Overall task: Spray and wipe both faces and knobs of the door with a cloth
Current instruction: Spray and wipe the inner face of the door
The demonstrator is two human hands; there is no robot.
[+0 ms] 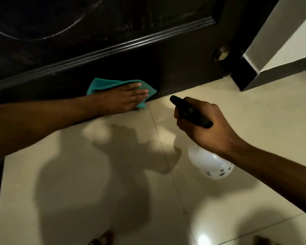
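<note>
- The left hand (pixel 125 98) is pressing a teal cloth (pixel 113 85) flat, fingers straight, against the bottom rail of the dark door (pixel 113 55), just above the tiled floor (pixel 237 106).
- The right hand (pixel 207 126) is gripping the black trigger head of a white spray bottle (pixel 210 163), fingers curled round it, nozzle pointing up-left toward the door.
- The cloth is lying left of and beyond the nozzle; the unwiped rail is running rightward, so the left hand is nearer.
- A round metal fitting (pixel 221 53) near the door's right edge is possibly a stopper; it is too dim to tell.
- The knobs and upper door are cut off above.
</note>
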